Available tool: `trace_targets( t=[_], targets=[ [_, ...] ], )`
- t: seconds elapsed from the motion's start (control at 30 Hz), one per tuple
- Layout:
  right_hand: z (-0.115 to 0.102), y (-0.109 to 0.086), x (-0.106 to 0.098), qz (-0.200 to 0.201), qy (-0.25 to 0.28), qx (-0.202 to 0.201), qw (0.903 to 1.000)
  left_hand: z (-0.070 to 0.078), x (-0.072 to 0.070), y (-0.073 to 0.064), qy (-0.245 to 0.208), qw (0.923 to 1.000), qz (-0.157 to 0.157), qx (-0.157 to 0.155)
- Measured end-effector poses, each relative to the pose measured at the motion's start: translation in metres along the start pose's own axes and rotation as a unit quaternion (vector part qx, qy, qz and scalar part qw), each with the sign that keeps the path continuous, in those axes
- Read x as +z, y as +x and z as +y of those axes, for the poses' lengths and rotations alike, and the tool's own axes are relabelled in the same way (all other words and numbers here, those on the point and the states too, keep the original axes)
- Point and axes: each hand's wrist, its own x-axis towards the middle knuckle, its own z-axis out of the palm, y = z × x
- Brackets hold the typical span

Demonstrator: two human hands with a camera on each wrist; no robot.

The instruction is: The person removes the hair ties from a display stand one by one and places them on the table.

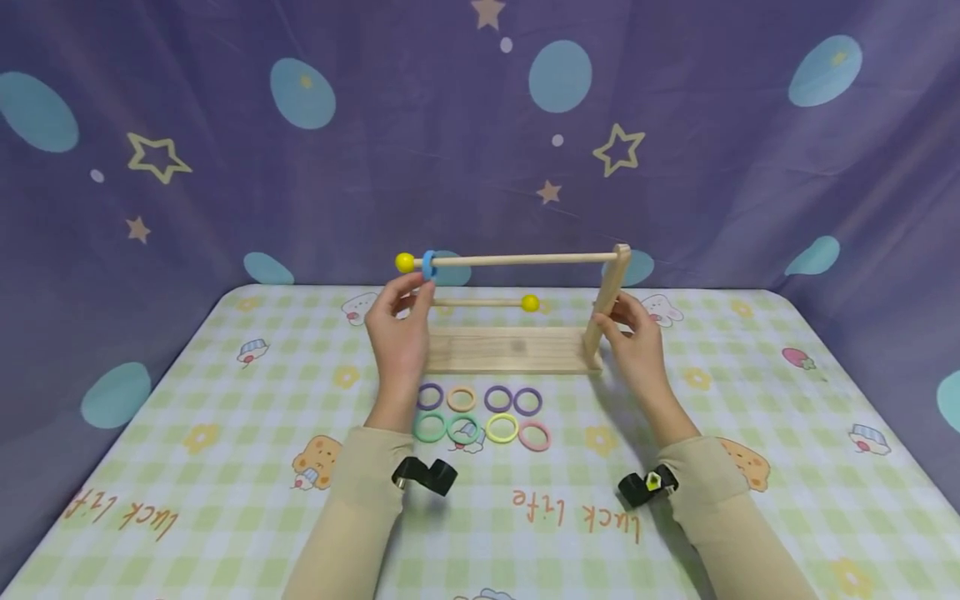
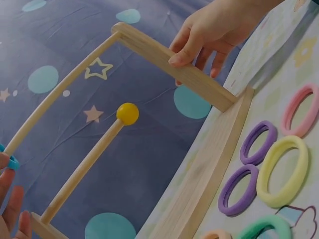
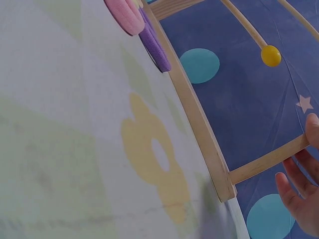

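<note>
My left hand (image 1: 401, 329) pinches a blue hair tie (image 1: 429, 265), which is around the upper rod (image 1: 525, 259) of a wooden stand (image 1: 517, 350), just inside the yellow ball (image 1: 405, 263) at the rod's left end. With thumb and fingers on either side, my right hand (image 1: 637, 333) grips the stand's right post (image 1: 608, 300), as the left wrist view also shows. A lower, shorter rod (image 2: 82, 172) points the other way and ends in a yellow ball (image 2: 127, 114). The stand's left post is mostly hidden behind my left hand in the head view.
In front of the base, several hair ties lie in two rows, among them a purple one (image 1: 528, 402), an orange one (image 1: 461, 399), a green one (image 1: 430, 427), a yellow one (image 1: 502, 428) and a pink one (image 1: 535, 436). A patterned curtain (image 1: 480, 167) hangs behind the checked tablecloth (image 1: 247, 500).
</note>
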Motion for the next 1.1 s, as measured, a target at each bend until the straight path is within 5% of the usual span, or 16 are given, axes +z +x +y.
trace_targets(
  t=[0.23, 0.47, 1.1],
  targets=[
    [0.001, 0.000, 0.000, 0.000, -0.001, -0.002, 1.0000, 0.033, -0.002, -0.014, 0.008, 0.9999, 0.006, 0.000],
    [0.000, 0.000, -0.001, -0.001, -0.007, -0.010, 0.9999, -0.007, -0.003, 0.001, 0.015, 0.9989, 0.029, 0.034],
    [0.002, 0.001, 0.000, -0.003, -0.008, -0.007, 0.9999, -0.008, -0.012, 0.010, 0.002, 0.9975, 0.057, 0.040]
  ],
)
